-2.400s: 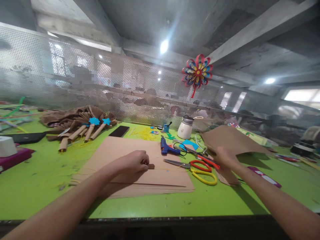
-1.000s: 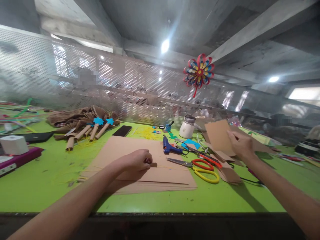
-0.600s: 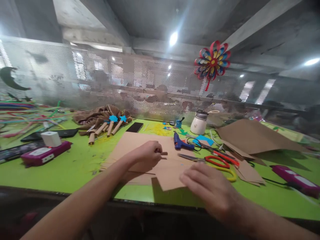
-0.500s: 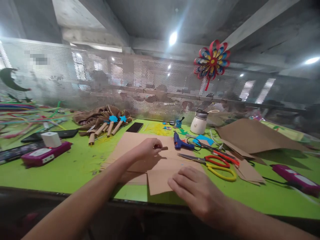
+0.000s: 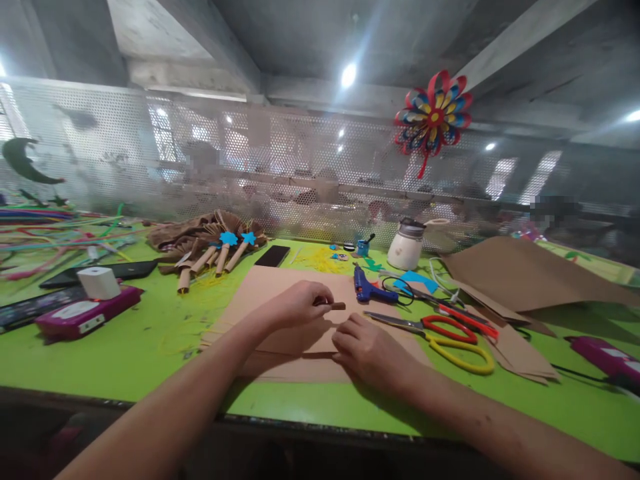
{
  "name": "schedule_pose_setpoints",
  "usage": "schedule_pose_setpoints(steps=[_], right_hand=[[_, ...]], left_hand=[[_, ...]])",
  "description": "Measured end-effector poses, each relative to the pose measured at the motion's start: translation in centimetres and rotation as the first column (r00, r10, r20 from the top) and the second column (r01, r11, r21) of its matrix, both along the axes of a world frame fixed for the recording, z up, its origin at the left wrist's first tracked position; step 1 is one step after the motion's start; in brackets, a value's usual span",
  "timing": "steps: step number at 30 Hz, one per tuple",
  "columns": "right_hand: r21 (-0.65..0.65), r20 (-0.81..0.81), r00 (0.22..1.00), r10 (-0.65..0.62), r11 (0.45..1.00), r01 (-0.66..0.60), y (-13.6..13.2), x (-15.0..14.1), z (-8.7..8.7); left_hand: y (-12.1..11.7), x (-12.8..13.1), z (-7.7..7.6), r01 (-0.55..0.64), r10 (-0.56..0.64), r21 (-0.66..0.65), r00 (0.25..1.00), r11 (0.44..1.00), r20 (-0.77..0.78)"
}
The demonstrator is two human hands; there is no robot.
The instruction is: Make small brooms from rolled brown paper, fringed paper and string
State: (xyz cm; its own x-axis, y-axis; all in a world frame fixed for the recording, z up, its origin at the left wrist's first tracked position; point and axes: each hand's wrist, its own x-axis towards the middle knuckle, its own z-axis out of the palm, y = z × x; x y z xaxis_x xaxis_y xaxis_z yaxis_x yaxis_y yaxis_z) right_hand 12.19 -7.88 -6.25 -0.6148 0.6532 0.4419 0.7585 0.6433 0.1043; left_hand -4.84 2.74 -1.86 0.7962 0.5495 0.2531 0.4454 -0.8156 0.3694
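Observation:
My left hand (image 5: 307, 300) is closed around a short brown strip (image 5: 339, 306), whose end sticks out past the fingertips above the paper. Below it lies a stack of brown kraft paper sheets (image 5: 265, 287). My right hand (image 5: 373, 350) rests at the near right part of the stack, its curled fingers gripping the near edge of the top sheet; the thumb is mostly hidden. Just beyond the right hand are scissors (image 5: 450, 340) with red and yellow handles, and a blue glue gun (image 5: 367, 287).
Several paper palm-like pieces (image 5: 215, 257) and a black phone (image 5: 273, 256) lie at the back. A white jar (image 5: 406, 245) stands behind the glue gun. Purple power strips (image 5: 87, 313) sit at both sides. A large brown sheet (image 5: 530, 273) curves up at right.
My right hand has moved forward and left with the top sheet, whose near edge shifted away from the table's front. My left hand moved slightly right, still holding the strip.

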Motion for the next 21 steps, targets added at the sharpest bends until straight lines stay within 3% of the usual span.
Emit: schedule_pose_setpoints(steps=[4,7,10,13,16,21], right_hand=[[-0.089,-0.224,0.975,-0.013,0.996,-0.007,-1.4,3.0,0.7],[-0.034,-0.161,0.986,-0.039,0.999,0.034,-1.5,6.5,1.0],[-0.109,-0.127,0.934,-0.335,0.94,0.323,-1.2,10.3,0.9],[-0.203,-0.045,0.902,-0.429,0.888,0.412,-1.2,13.0,0.4],[-0.235,-0.037,0.898,-0.438,0.878,0.418,-1.4,14.3,-0.4],[-0.175,-0.082,0.902,-0.423,0.897,0.405,-1.3,14.3,-1.2]], left_hand=[[-0.3,0.1,-0.6,0.01,-0.013,-0.061,0.998,0.998,-0.061],[-0.6,0.2,-0.8,0.002,-0.012,-0.105,0.995,0.994,-0.096],[-0.7,0.2,-0.8,0.006,-0.02,-0.116,0.992,0.993,-0.123],[-0.5,0.1,-0.7,0.018,-0.037,-0.12,0.986,0.993,-0.162],[-0.4,0.0,-0.6,0.041,-0.063,-0.106,0.977,0.993,-0.205],[-0.6,0.1,-0.5,0.06,-0.076,-0.077,0.969,0.995,-0.234]])
